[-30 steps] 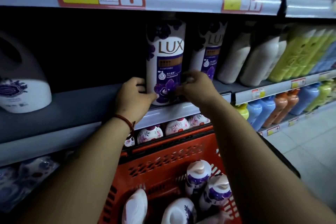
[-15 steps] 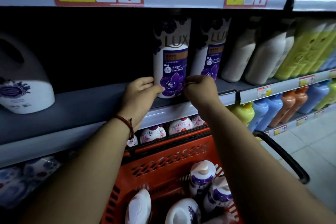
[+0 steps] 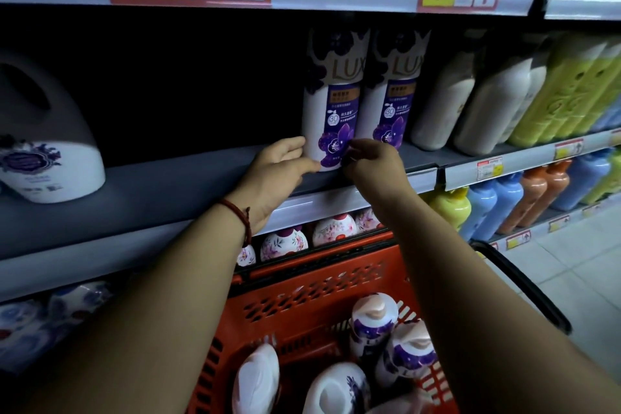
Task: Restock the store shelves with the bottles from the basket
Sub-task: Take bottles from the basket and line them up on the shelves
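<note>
A white and purple Lux bottle [image 3: 331, 101] stands upright on the grey middle shelf [image 3: 168, 191], close beside a second Lux bottle [image 3: 393, 91] on its right. My left hand [image 3: 279, 168] touches the bottle's lower left side, thumb under its front. My right hand [image 3: 373, 161] pinches its lower right edge with curled fingers. Below my arms sits the red basket [image 3: 302, 306], holding several more white and purple bottles, two upright [image 3: 373, 323] and others lying [image 3: 257, 376].
A large white jug [image 3: 47, 151] stands at the shelf's left, with dark bare shelf between it and the Lux bottles. Beige bottles [image 3: 443, 104] and yellow-green bottles [image 3: 564, 91] fill the right. Coloured bottles [image 3: 504, 205] line the lower shelf. The basket's black handle [image 3: 524, 286] hangs over the tiled floor.
The Lux bottle has slid back from the shelf's front edge to stand level with the second one. Both hands followed it inward and now sit lower at its base.
</note>
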{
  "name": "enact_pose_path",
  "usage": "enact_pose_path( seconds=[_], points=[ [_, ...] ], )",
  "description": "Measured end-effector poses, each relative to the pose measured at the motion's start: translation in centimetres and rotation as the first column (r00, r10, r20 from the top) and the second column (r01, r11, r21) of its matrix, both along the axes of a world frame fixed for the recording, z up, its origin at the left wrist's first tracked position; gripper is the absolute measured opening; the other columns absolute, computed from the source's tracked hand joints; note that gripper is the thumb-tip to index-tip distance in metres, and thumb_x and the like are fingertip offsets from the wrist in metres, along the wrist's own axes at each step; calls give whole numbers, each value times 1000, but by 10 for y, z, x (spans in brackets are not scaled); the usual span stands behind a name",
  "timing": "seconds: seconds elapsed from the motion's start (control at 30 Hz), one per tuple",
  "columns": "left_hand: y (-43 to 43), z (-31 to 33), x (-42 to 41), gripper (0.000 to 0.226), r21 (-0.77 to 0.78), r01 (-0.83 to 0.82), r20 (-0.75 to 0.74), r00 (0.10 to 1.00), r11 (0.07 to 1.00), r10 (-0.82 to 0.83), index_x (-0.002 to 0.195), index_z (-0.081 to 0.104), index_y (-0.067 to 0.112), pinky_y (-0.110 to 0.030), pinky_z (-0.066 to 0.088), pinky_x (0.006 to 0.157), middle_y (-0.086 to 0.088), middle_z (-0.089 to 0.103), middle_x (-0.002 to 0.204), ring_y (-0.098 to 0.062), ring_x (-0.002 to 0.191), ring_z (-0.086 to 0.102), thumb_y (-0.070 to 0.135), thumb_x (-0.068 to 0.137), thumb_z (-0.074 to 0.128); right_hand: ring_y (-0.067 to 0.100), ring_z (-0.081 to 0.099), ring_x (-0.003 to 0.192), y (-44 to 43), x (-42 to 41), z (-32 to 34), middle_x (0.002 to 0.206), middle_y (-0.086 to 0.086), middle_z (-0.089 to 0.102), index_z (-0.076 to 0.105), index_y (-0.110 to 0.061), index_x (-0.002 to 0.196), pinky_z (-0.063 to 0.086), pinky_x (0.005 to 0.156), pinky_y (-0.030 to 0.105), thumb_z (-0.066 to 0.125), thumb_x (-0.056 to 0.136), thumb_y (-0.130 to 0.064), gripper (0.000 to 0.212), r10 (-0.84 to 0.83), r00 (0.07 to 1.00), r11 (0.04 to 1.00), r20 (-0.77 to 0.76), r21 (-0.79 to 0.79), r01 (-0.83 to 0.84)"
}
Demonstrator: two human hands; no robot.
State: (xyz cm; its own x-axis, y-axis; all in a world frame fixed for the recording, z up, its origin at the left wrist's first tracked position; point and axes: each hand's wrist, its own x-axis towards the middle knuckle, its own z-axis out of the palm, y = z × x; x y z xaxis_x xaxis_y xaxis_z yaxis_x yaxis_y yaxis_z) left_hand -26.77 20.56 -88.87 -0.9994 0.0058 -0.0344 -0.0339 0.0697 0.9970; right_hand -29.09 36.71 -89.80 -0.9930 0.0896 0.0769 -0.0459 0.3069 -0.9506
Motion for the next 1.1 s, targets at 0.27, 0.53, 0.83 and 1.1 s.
enact_pose_path(
  seconds=[0.27, 0.53, 0.83, 1.1],
  points=[
    [-18, 1, 50, 61, -391, -29, -262, 962, 920, -81, 138, 53, 15, -26, 40, 108, -2, 57, 137, -15, 131, 51, 10, 83, 77, 21, 54, 134, 17, 42, 13, 146, 8, 56, 48, -14, 147, 48, 107, 38, 85, 78, -22, 78, 123, 991, 954, -54, 282, -103],
    [-46, -14, 128, 65, -809, 45, -255, 872, 586, -419, 133, 57, 23, -8, 34, 94, 11, 60, 127, -3, 115, 54, 38, 75, 83, 22, 56, 132, 37, 111, 18, 147, 8, 55, 44, -17, 150, 46, 109, 41, 90, 73, -33, 91, 290, 953, 714, 89, 643, -277],
    [-56, -70, 168, 68, -889, 339, 140, 841, 308, -523, 132, 57, 23, -27, 42, 104, 1, 61, 133, -17, 122, 56, 56, 75, 76, 27, 62, 123, 42, 160, -27, 138, 12, 62, 52, -11, 143, 48, 101, 33, 89, 74, -27, 80, 296, 887, 479, 355, 748, -459],
    [-22, -108, 159, 68, -879, 452, 292, 765, 155, -575, 139, 50, 20, -33, 42, 105, -5, 57, 139, -23, 126, 53, 47, 82, 74, 28, 58, 126, 54, 152, -67, 141, 12, 59, 51, -14, 145, 44, 98, 27, 87, 76, -25, 78, 147, 863, 429, 484, 755, -496]
  ],
)
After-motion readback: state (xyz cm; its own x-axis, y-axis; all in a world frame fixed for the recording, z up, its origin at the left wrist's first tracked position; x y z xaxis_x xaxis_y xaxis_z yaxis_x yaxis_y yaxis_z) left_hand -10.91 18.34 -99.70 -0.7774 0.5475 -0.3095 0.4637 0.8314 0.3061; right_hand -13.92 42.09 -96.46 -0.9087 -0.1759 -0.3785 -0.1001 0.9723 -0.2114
